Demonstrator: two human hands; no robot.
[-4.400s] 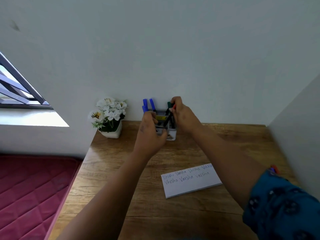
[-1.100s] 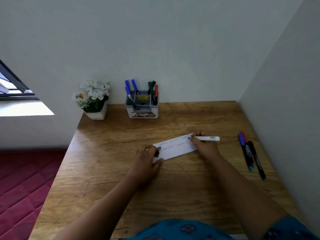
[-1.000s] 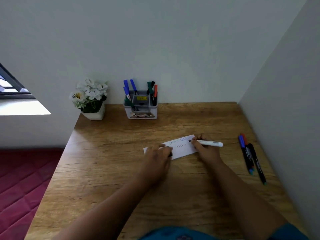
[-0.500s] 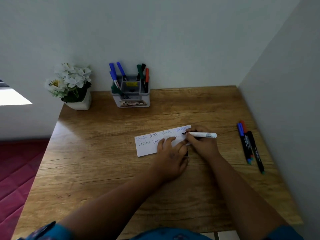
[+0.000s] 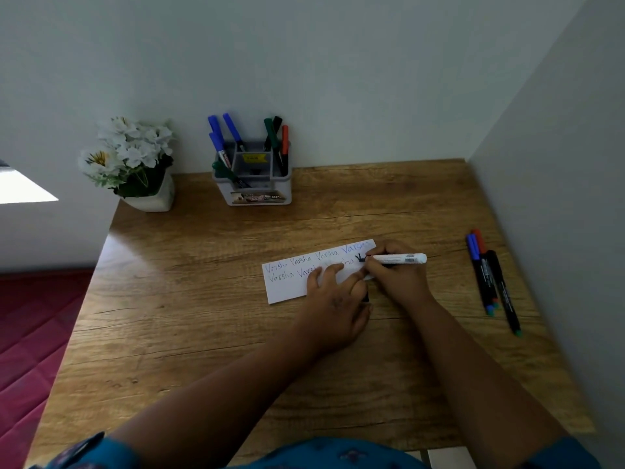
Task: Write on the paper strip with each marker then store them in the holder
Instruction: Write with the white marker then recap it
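The paper strip [image 5: 291, 282] carries handwriting in two rows. The upper row reads "Varsha Varsha Varsha Varsha"; its last word, at the 3 o'clock end of the strip, is in stronger blue and is partly covered by the right hand [image 5: 395, 275]. The lower row begins with "Varsha", then "Varsh" with the rest hidden under the left hand [image 5: 334, 306], then a third word of which only the ending "a" shows, and a thick black "V" just at the tip of the white marker [image 5: 395, 258]. The print on this marker is too small to read. The holder [image 5: 253, 184] has a yellow label and a front sticker; the sticker shows "OP", the rest is not readable.
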